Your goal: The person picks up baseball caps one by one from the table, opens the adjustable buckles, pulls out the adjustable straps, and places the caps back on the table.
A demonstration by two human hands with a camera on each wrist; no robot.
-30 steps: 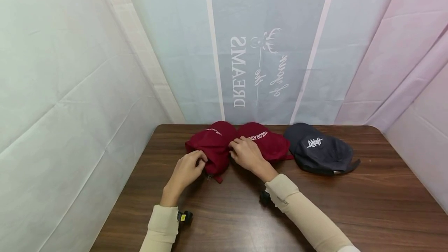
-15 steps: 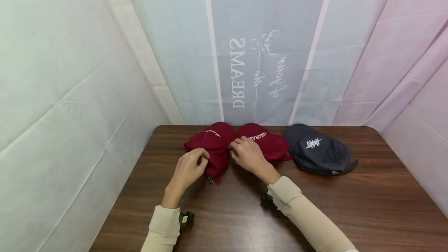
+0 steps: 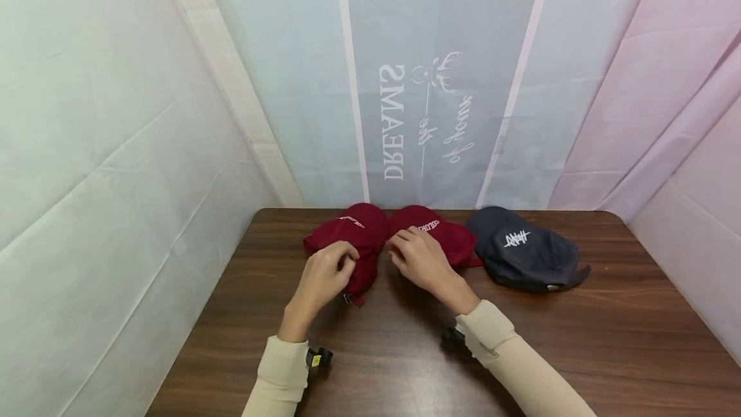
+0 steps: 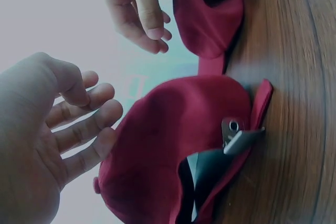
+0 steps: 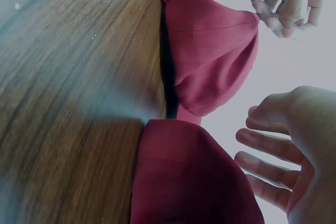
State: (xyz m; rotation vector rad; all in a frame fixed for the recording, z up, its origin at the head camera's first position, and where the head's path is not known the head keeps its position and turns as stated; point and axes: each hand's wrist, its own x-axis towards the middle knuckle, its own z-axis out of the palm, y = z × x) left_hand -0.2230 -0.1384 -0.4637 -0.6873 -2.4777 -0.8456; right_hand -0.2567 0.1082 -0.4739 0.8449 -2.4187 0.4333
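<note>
Two dark red caps lie side by side on the table: the left cap (image 3: 347, 230) and the middle cap (image 3: 451, 237), both with white lettering. My left hand (image 3: 327, 275) hovers over the near side of the left cap, its fingers loosely bent and holding nothing. In the left wrist view its fingertips reach the crown of the left cap (image 4: 173, 114); whether they touch cannot be told. My right hand (image 3: 422, 259) is at the near side of the middle cap, partly covering its lettering. In the right wrist view, its relaxed fingers (image 5: 268, 169) hold nothing beside that cap (image 5: 184, 177).
A dark grey-blue cap (image 3: 535, 253) with white lettering lies to the right, its strap pointing right. The caps line the far edge of the wooden table (image 3: 393, 365). Pale fabric walls (image 3: 145, 179) stand at the back and sides.
Both hands have drawn slightly back from the red caps, the left hand moving a little to the right. The three caps keep their places on the table.
</note>
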